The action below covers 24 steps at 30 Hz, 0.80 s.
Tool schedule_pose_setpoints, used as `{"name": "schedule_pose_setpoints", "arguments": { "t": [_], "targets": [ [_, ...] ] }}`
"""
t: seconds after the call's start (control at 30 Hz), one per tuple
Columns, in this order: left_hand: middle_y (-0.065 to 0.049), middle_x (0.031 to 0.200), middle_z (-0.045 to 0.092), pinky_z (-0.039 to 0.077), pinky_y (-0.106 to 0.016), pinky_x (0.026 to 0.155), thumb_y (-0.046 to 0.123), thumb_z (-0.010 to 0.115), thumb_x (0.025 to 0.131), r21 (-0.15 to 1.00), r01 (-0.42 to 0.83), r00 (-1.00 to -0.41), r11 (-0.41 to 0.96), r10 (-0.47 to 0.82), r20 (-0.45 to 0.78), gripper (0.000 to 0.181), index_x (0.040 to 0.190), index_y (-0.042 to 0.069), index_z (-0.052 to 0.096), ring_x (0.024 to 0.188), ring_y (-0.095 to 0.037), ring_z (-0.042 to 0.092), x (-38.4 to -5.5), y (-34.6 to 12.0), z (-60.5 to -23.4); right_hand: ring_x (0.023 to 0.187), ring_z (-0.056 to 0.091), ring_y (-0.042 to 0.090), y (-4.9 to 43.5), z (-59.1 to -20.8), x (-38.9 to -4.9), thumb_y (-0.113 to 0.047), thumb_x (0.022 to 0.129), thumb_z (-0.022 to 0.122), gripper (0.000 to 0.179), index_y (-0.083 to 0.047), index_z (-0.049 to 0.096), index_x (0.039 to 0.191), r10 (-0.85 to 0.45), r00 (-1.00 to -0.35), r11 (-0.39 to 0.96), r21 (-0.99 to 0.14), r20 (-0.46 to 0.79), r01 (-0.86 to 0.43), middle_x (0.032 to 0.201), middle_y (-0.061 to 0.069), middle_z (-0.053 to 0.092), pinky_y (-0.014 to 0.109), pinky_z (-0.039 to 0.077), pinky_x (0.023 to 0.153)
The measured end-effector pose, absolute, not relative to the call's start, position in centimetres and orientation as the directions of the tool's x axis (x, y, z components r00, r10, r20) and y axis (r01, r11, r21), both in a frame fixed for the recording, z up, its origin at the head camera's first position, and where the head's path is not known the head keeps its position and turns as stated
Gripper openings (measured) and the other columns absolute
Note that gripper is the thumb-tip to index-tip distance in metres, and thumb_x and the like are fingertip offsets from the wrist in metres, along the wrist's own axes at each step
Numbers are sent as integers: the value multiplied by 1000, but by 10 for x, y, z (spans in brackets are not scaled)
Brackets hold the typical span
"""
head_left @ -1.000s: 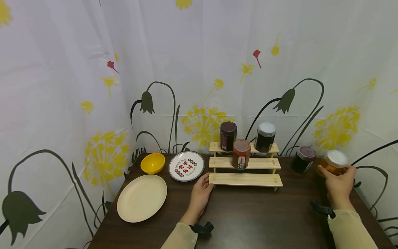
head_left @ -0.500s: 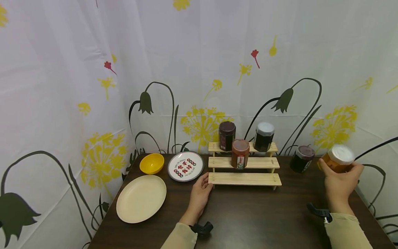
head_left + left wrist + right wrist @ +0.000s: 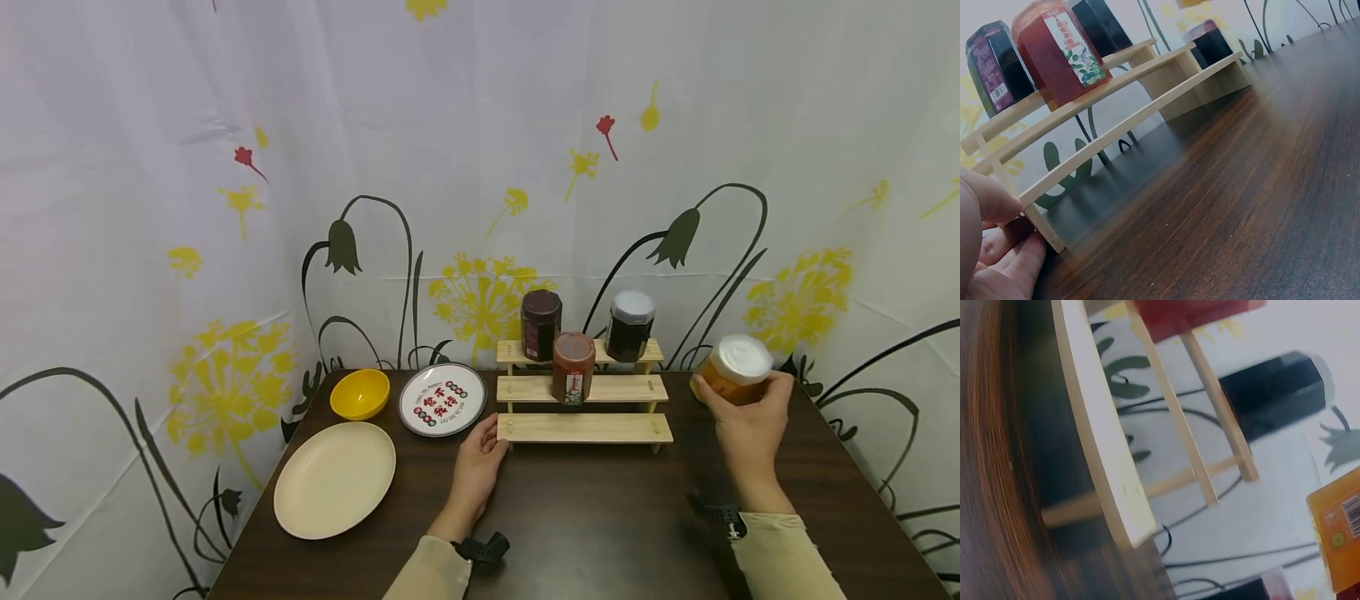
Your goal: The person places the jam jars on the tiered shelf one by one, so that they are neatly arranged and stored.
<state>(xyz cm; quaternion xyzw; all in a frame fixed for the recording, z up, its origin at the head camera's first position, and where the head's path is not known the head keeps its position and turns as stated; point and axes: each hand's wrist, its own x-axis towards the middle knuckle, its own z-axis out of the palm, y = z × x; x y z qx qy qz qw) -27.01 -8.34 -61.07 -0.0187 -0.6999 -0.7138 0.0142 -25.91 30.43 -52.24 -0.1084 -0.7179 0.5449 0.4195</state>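
Note:
A three-step wooden rack stands on the table. My left hand grips its left end, thumb and fingers around the corner of the lowest step, as the left wrist view shows. My right hand holds an orange jar with a white lid to the right of the rack, raised off the table; the jar's printed side shows in the right wrist view. On the rack's middle step sits a red jar. The top step carries a dark purple jar and a dark jar with a white lid.
Another dark jar stands on the table right of the rack, hidden behind the held jar in the head view. At left are a yellow bowl, a printed white plate and a cream plate. A patterned curtain hangs behind.
My right hand has lifted the orange jar from the table's right side and carried it left toward the rack. My left hand stays at the rack's left end.

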Motion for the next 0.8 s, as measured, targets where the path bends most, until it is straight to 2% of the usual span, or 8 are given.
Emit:
{"name": "schedule_pose_setpoints", "arguments": {
  "t": [0.1, 0.23, 0.47, 0.7, 0.8],
  "targets": [
    [-26, 147, 64, 55, -15, 95, 0, 64, 104, 999, 42, -999, -32, 6, 42, 55, 158, -3, 52, 132, -32, 65, -270, -83, -611, 125, 57, 7, 292, -525, -262, -2, 79, 96, 74, 0, 49, 136, 597, -637, 360, -872, 488, -330, 133, -18, 55, 17, 47, 98],
    [-27, 147, 64, 55, -15, 95, -1, 63, 105, 998, 50, -999, -30, 7, 50, 54, 158, -5, 50, 132, -33, 65, -271, -83, -611, 123, 59, 7, 274, -527, -265, -4, 79, 97, 74, 0, 48, 135, 575, -665, 320, -879, 477, -353, 132, -15, 57, 16, 49, 96],
    [-26, 147, 64, 55, -15, 94, -1, 63, 105, 998, 51, -999, -30, 14, 51, 55, 158, -4, 50, 131, -34, 65, -272, -83, -612, 123, 59, 6, 249, -536, -273, -9, 76, 101, 78, 0, 49, 134, 563, -699, 320, -896, 441, -308, 136, -3, 61, 15, 48, 99],
    [-27, 146, 65, 55, -15, 94, -1, 64, 105, 998, 57, -998, -21, 7, 57, 54, 157, -3, 52, 131, -35, 66, -273, -84, -613, 124, 64, 22, 232, -545, -279, -23, 77, 102, 78, -1, 49, 130, 558, -743, 355, -916, 369, -188, 132, 13, 66, 16, 47, 95],
    [-25, 146, 65, 55, -15, 95, 0, 65, 105, 999, 42, -999, -20, 5, 42, 54, 157, -2, 53, 132, -34, 66, -274, -83, -614, 120, 66, 26, 230, -550, -281, -24, 77, 102, 78, -3, 50, 130, 548, -757, 370, -915, 355, -160, 131, 16, 68, 21, 48, 95]
  ]
}}
